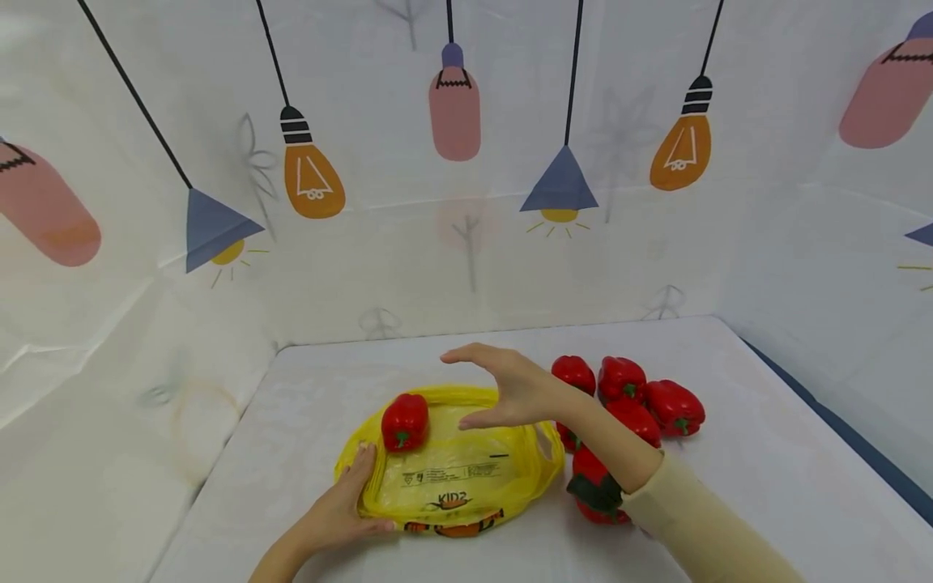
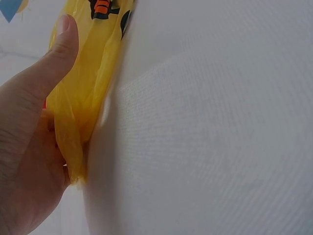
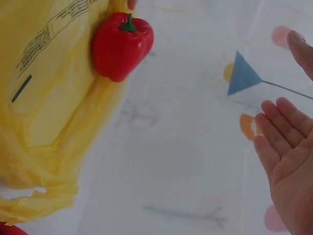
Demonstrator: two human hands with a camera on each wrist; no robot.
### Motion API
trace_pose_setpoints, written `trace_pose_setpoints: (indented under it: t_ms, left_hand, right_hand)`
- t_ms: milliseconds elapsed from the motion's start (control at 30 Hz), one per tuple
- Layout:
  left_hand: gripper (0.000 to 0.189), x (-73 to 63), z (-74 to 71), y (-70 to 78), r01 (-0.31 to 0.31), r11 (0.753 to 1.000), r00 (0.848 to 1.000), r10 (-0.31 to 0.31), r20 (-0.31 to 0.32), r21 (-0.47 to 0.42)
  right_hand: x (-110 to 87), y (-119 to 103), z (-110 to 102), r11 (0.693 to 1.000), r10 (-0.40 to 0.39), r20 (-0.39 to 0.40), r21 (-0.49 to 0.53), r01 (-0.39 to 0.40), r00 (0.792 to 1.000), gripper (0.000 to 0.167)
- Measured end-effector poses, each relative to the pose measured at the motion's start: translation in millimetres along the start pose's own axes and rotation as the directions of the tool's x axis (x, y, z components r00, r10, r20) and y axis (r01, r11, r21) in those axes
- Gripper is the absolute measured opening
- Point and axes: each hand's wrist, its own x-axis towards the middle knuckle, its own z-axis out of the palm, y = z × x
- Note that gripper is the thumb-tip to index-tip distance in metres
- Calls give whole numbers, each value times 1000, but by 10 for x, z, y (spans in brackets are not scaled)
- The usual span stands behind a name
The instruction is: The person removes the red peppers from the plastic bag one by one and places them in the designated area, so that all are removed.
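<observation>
A yellow plastic bag with printed lettering lies spread on the white table, its rim rolled outward. One red bell pepper sits inside its left part; the right wrist view shows the same red pepper with its green stem. My left hand touches the bag's left edge with thumb and fingers spread, and in the left wrist view the bag's side lies between them. Above the bag, my right hand hovers with thumb and fingers apart and nothing between them.
To the right of the bag is a group of several red bell peppers, partly hidden behind my right forearm. A dark green piece lies over the nearest ones. White sheets printed with lamps enclose the table's back and sides.
</observation>
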Motion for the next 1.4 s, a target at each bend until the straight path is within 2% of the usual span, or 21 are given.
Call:
trace_pose_setpoints:
  t_ms: [200,500,833,1133,1400]
  left_hand:
    - [120,-6,0,-8,-3,1000,1000,3,-2,-3]
    - [119,-21,-4,1,5,1000,1000,-5,0,-8]
    - [119,-20,-10,10,-5,1000,1000,5,7,-13]
    - [119,-44,-17,5,-14,1000,1000,14,-8,-15]
    - [119,-55,-21,16,-15,999,1000,15,-4,-33]
  right_hand:
    - [111,48,85,999,-41,-6,-2,41,999,71]
    - [306,91,207,999,-53,10,4,53,999,69]
    - [470,134,348,998,60,38,32,-61,997,70]
    - [600,245,513,993,88,41,77,-91,995,67]
    - [721,332,695,970,213,85,97,-221,973,67]
